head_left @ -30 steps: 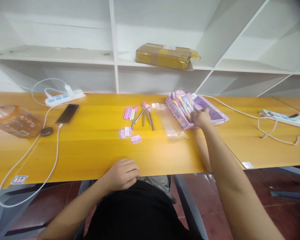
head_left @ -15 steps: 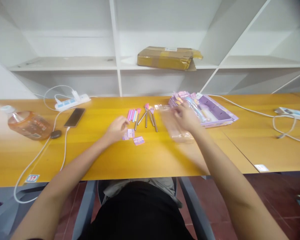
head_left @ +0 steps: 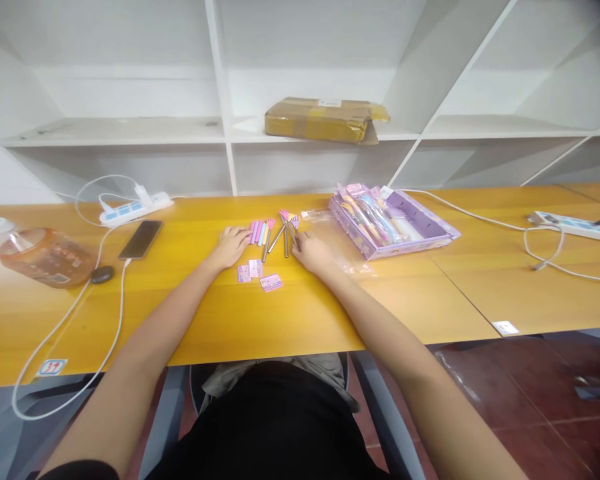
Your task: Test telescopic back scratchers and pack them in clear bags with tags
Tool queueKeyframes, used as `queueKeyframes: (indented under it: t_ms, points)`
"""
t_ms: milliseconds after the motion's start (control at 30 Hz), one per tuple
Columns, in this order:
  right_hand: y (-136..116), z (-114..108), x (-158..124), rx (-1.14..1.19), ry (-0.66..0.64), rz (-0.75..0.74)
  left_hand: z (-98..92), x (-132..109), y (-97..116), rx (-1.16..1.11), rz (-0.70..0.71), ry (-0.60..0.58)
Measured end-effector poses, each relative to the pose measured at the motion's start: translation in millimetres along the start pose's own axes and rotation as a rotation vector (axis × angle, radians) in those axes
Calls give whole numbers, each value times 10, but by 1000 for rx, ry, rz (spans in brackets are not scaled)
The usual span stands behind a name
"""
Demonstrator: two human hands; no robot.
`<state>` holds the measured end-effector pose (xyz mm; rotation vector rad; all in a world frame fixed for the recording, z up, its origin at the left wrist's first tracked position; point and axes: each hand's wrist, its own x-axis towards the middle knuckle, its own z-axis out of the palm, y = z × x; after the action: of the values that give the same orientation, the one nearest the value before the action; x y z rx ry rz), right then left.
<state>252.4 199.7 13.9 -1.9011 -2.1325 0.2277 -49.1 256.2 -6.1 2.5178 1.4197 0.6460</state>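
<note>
My left hand [head_left: 233,245] lies flat on the yellow table [head_left: 330,307], fingers stretched out, the tips touching a row of pastel sticks [head_left: 258,231]. My right hand [head_left: 313,253] rests just right of it, fingers curled together over the stems of several metal picks with pink fan tops [head_left: 284,230]. Below and between the hands lie three small pink cards [head_left: 255,272]. A clear plastic bag [head_left: 347,257] lies partly under my right wrist. A purple box [head_left: 395,223] of wrapped items sits further right.
At the left are a phone [head_left: 140,239], a white power strip [head_left: 135,207] with cables, a dark mouse [head_left: 101,274] and an amber bottle [head_left: 43,255] on its side. Another power strip [head_left: 575,225] lies far right. A brown parcel [head_left: 325,120] sits on the white shelf behind.
My right hand left the purple box and crossed the plastic bag to the picks. My left hand came up from the table edge to the pastel sticks.
</note>
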Motion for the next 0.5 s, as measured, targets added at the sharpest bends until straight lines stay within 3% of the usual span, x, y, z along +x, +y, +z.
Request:
queueKeyframes:
  t_ms: [300,500]
  points:
    - [85,36,58,117,-1,119,5,45,-30,4,-48,70]
    - [166,62,91,276,35,156,19,38,-8,-9,-161,110]
